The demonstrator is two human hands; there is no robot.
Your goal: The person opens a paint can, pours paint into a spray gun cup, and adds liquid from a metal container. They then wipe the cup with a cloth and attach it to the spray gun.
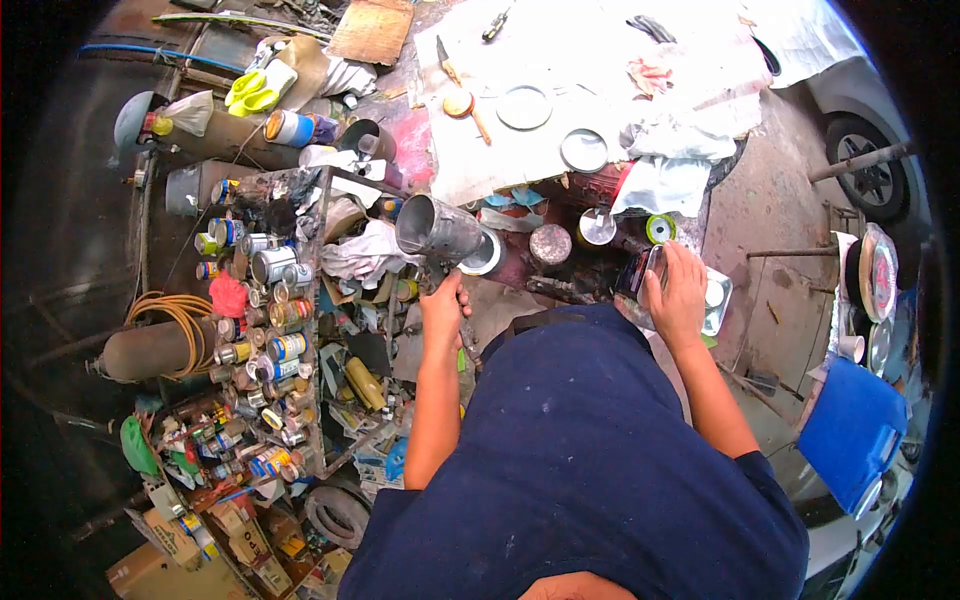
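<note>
My left hand (444,302) is closed round the handle of a spray gun (436,232) whose grey metal cup tilts up to the left. Just right of that cup stands an open can (484,252) with a pale rim. My right hand (679,297) lies over the top of a rectangular metal can (717,304), fingers bent across it; part of the can is hidden under the palm. A white cap (714,294) shows on its right side. Ahead of this hand are a green-rimmed tin (661,229) and a round tin with a whitish top (598,227).
Shelves on the left hold many paint cans (275,265). Ahead, a paper-covered table (580,60) bears round lids (524,107), a brush-like tool and a knife. A gas cylinder (160,348) with coiled hose lies left. To the right are a blue case (853,435) and a car wheel (866,168).
</note>
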